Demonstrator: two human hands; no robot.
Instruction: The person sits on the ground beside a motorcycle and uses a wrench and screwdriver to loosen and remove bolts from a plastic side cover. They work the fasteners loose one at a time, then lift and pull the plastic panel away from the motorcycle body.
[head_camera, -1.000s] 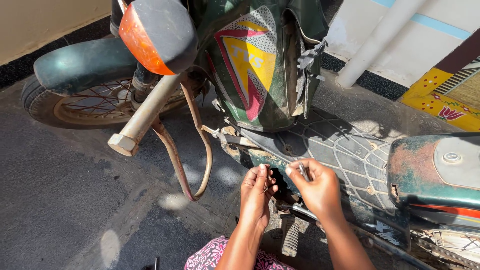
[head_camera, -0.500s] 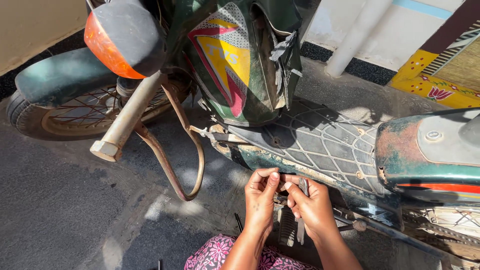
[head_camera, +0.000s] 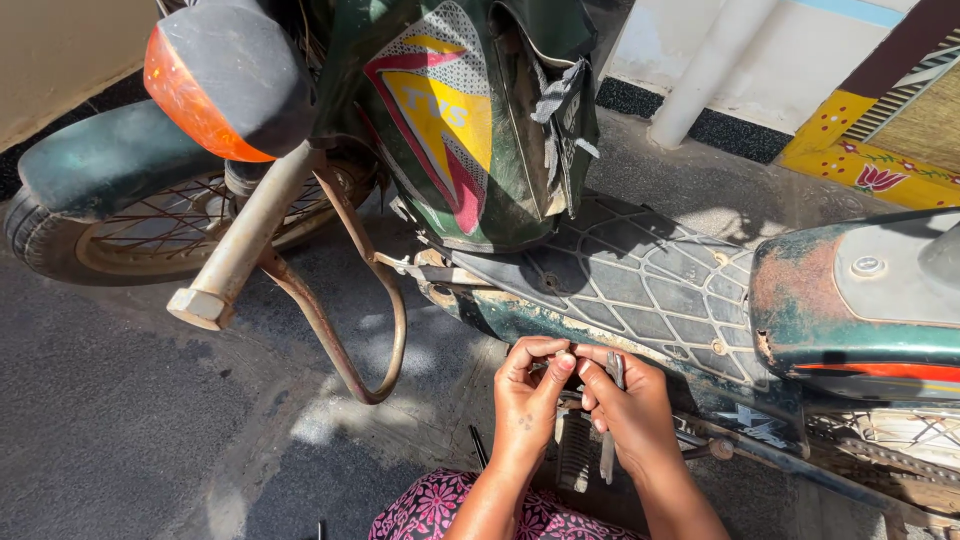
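Hands (head_camera: 580, 395) pinching under footboard (head_camera: 620, 275), rusty crash guard (head_camera: 345, 300) alongside

We cannot tell what our left hand (head_camera: 527, 395) and right hand (head_camera: 632, 410) pinch; fingers hide it, and the green moped's footboard (head_camera: 620, 270) shadows beneath.

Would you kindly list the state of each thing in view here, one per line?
left hand: fingertips pinched together at the footboard edge, touching the right hand
right hand: closed on a slim metal tool that hangs down
footboard: worn, edge rusted
crash guard bar: rusty, bent into a loop
orange indicator lamp: intact, unlit
front wheel: resting on the ground
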